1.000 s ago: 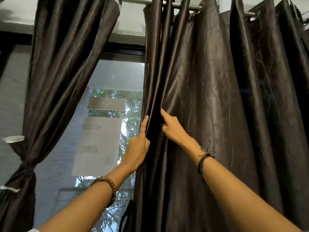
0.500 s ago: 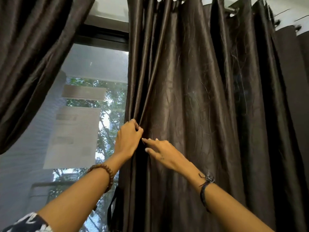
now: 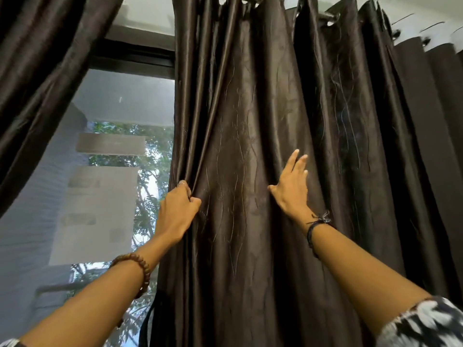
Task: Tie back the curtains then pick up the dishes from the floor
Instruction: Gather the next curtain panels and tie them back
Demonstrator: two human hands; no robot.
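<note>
- Dark satin curtain [image 3: 250,146] hangs from the rod [image 3: 325,16], right of the window [image 3: 120,146].
- Left hand [image 3: 176,214] grips its bunched inner edge.
- Right hand [image 3: 290,189], fingers straight, presses flat on the fabric further right.

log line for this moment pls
stage: gathering right curtain | left hand: grips its edge | right hand: flat on fabric | tie-back: not yet

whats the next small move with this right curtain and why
Probably sweep the right hand further right to gather more folds toward the left hand. The left hand grips only the inner edge of the right curtain, the right hand lies flat on it with fingers straight, and most of the panel hangs spread along the rod.
</note>
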